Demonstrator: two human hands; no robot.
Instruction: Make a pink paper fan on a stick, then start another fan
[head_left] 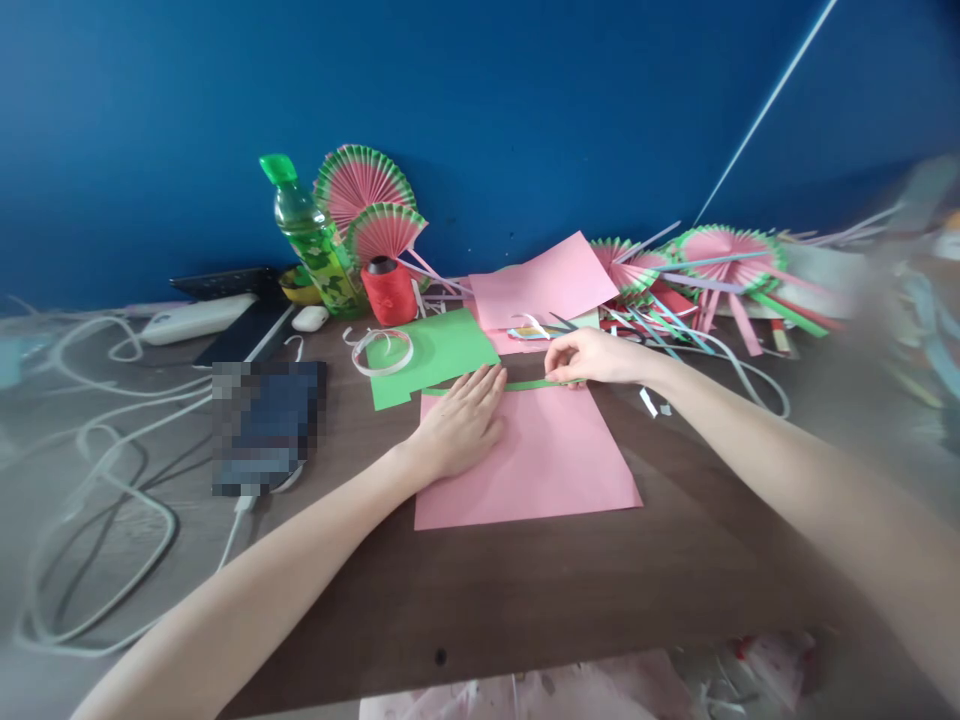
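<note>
A pink sheet of paper (555, 455) lies flat on the brown table. Along its far edge runs a narrow green paper strip (529, 385). My left hand (463, 425) rests flat on the sheet's left part, fingers stretched over the strip. At the strip's right end, my right hand (589, 357) has its fingers pinched together on the green paper. A dark pointed thing, perhaps a scissors blade, shows just behind the right hand. Left of the pink sheet is a green sheet of paper (442, 350) with a roll of clear tape (382, 352) on it.
Behind stand a green-capped bottle (319, 250), a red thread spool (390, 292) and pink-green paper fans (364, 190). More pink paper (544, 280) leans at the back. Paper strips and fans (724, 258) crowd the right. A blurred phone (270, 430) and white cables (161, 500) lie left.
</note>
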